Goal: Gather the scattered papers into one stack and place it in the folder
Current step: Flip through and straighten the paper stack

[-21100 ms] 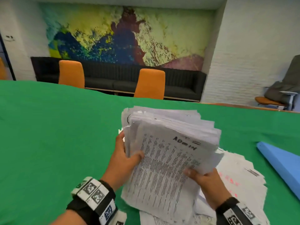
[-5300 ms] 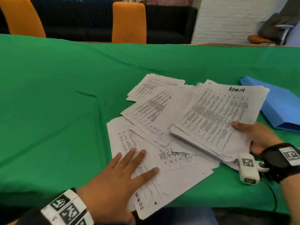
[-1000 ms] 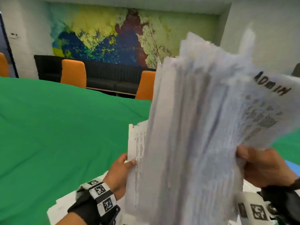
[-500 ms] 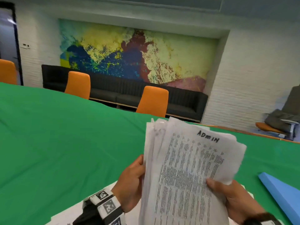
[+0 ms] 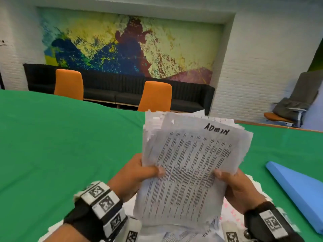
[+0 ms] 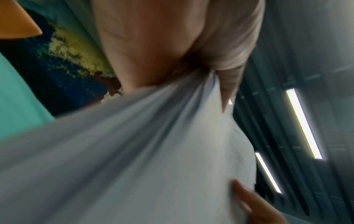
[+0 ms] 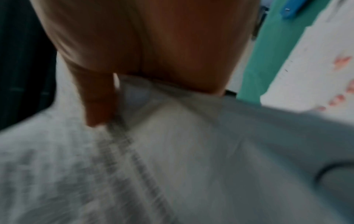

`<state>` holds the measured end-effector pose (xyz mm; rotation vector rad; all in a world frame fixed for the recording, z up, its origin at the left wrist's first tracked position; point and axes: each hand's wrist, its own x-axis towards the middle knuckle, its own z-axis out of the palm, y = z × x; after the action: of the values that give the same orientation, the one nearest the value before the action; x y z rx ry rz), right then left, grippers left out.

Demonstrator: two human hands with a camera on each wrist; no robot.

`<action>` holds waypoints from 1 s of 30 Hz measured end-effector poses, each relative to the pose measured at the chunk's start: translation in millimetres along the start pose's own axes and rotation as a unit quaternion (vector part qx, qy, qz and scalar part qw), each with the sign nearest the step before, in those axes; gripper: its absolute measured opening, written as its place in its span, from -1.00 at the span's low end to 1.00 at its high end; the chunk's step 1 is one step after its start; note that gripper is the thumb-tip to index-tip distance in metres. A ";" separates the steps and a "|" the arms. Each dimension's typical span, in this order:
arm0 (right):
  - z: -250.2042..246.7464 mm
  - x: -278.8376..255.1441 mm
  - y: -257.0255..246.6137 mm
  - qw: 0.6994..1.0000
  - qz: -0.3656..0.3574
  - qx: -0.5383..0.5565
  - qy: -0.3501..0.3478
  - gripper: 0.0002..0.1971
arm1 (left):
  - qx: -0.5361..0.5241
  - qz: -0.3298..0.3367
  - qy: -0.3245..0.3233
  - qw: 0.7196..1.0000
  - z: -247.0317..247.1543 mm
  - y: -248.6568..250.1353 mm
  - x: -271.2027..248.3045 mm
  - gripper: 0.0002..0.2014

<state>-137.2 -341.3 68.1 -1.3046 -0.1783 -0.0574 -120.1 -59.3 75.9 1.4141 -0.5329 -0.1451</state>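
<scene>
A thick stack of printed papers (image 5: 190, 165), its front sheet marked ADMIN, stands nearly upright above the green table (image 5: 61, 145). My left hand (image 5: 138, 173) grips the stack's left edge, thumb on the front sheet. On the opposite edge my right hand (image 5: 234, 186) holds it the same way. Both wrist views are blurred; the left one shows my left hand (image 6: 172, 50) pinching the paper stack (image 6: 134, 159), the right one my right hand (image 7: 153, 50) on the stack (image 7: 153, 166). More loose papers (image 5: 232, 212) lie on the table beneath. The blue folder (image 5: 297, 187) lies closed at the right.
Two orange chairs (image 5: 155, 96) and a black bench (image 5: 108, 88) stand beyond the table's far edge, under a colourful mural. A grey chair (image 5: 295, 105) sits at the far right. Bare green cloth stretches to the left of the hands.
The stack, swung up close and blurred a second ago, has come down lower and steadier in both hands. My left thumb has moved onto the front sheet.
</scene>
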 end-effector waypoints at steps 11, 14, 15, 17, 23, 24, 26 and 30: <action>4.9 -41.1 37.0 0.986 -0.054 -0.156 0.000 -0.51 | -0.008 -0.024 0.049 0.998 -9.3 -48.0 -20.6 -0.53; 8.4 -35.1 23.3 0.957 -0.067 -0.281 0.032 -0.58 | 0.013 -0.047 0.042 0.998 -7.8 -40.3 -17.2 -0.50; 4.0 -27.8 18.3 0.954 -0.092 -0.282 0.041 -0.66 | 0.029 -0.059 0.056 0.996 -8.6 -36.6 -13.2 -0.49; -10.4 -14.0 6.4 0.951 -0.131 -0.272 0.063 -0.74 | 0.076 -0.096 0.098 0.988 -17.6 -29.9 -2.9 -0.55; -94.0 -3.3 2.0 0.978 -0.008 -0.024 0.209 -0.52 | 0.609 -0.314 0.038 0.727 -89.6 -48.2 -13.2 -0.27; -100.4 -10.3 9.4 0.977 0.031 0.006 0.213 -0.37 | 0.639 -0.344 0.016 0.688 -94.1 -57.3 -21.1 -0.15; -108.7 -23.1 29.1 0.973 0.106 0.039 0.202 -0.04 | 0.654 -0.377 0.000 0.656 -96.2 -73.3 -34.1 -0.01; -105.4 -38.4 67.9 0.969 0.175 0.028 0.173 -0.10 | 0.638 -0.384 0.007 0.667 -84.9 -80.9 -38.9 -0.12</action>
<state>-154.9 -427.2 -29.5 -1.2328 0.3469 0.0206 -99.8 19.1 -17.4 2.9945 0.1465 -0.4965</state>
